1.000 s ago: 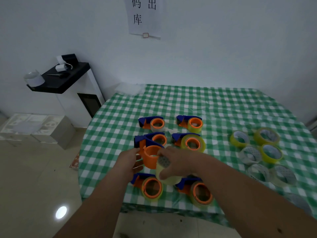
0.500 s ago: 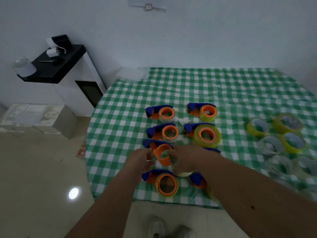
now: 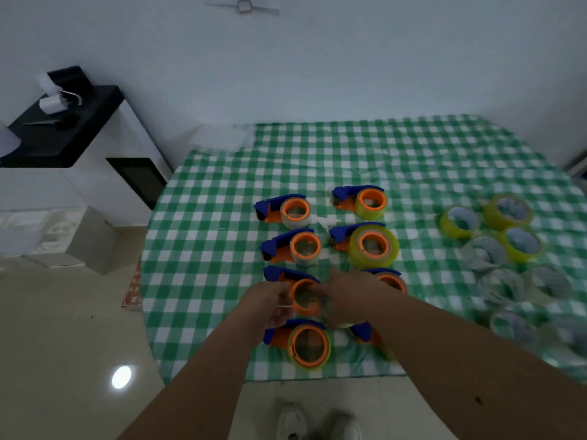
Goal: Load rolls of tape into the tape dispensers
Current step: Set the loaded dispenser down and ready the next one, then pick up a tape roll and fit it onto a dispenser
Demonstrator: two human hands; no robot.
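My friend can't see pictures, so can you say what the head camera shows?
Two hands, left hand and right hand, hold an orange tape dispenser over a green checked table. More dispensers lie around it; loose tape rolls sit to the right.

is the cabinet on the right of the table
No, the black-topped cabinet stands left of the table.

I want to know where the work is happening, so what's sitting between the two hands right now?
In the head view, the orange hub of a blue-handled tape dispenser sits between the left hand and right hand.
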